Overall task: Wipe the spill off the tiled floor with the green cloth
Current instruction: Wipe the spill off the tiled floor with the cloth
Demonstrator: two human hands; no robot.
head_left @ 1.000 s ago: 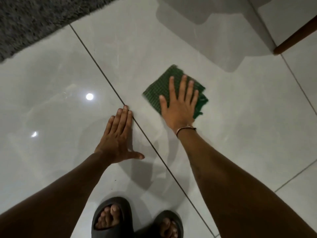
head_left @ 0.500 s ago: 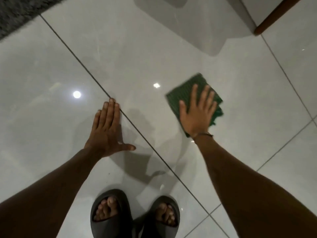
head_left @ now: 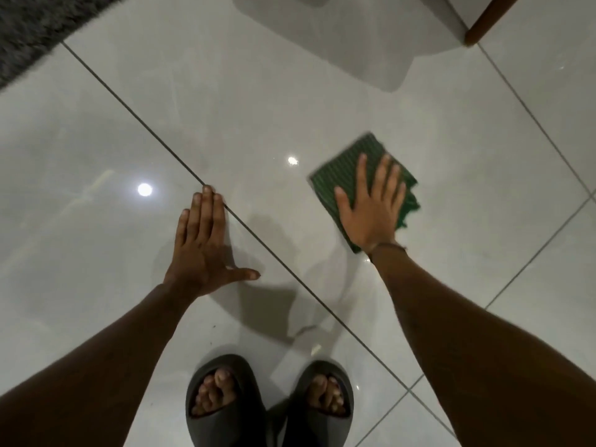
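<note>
1. The cloth [head_left: 342, 171], green and folded roughly square, lies flat on the floor [head_left: 419, 130] right of the frame's centre, its far corner pointing to the upper right.
2. The right hand [head_left: 372, 209] lies palm down on the cloth with fingers spread and straight; it presses the cloth rather than gripping it. The cloth's edges show past the fingertips, beside the thumb and under the wrist, where a thin bracelet [head_left: 385, 246] sits.
3. The fingertips and the cloth's right edge are blurred.
4. The left hand [head_left: 204, 245] rests flat on the bare tile left of centre, fingers together, thumb held out to the right. It holds nothing. Its fingertips reach a dark grout line [head_left: 135, 111] that runs diagonally from the upper left to the lower right, passing between the two hands.
5. I cannot pick out the spill for certain; the tiles are glossy, with bright light reflections and faint wet-looking sheen near the right wrist.
6. At the bottom centre are two feet in dark slides [head_left: 225, 424].
7. A grey rug [head_left: 35, 30] fills the upper left corner.
8. A brown wooden leg [head_left: 483, 22] meets the floor in the upper right corner.
</note>
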